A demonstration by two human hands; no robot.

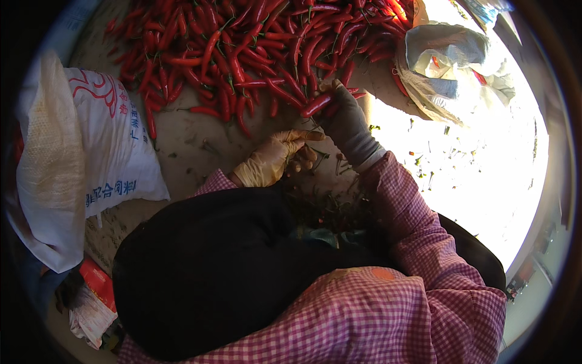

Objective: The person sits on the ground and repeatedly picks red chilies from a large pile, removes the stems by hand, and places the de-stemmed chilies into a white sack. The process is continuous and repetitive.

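My right hand [343, 120], in a grey glove, grips red chili peppers [316, 105] at the front edge of a large heap of red chili peppers [236, 54]. Just below and left of it is my left hand [273, 157], in a thin yellowish glove. Its index finger reaches toward the right hand and the other fingers curl. A thin green stem [322, 154] shows beside those fingertips; whether they pinch it is unclear. Loose stems and dark plant scraps [336, 207] lie on the floor between my legs.
A white woven sack [118, 150] bearing print stands at left, beside a cream woven sack [50, 168]. At upper right lies an opened pale sack [445, 59] with a few red peppers. Cut stems dot the sunlit floor [473, 182]. A red-and-white bag [97, 295] sits at lower left.
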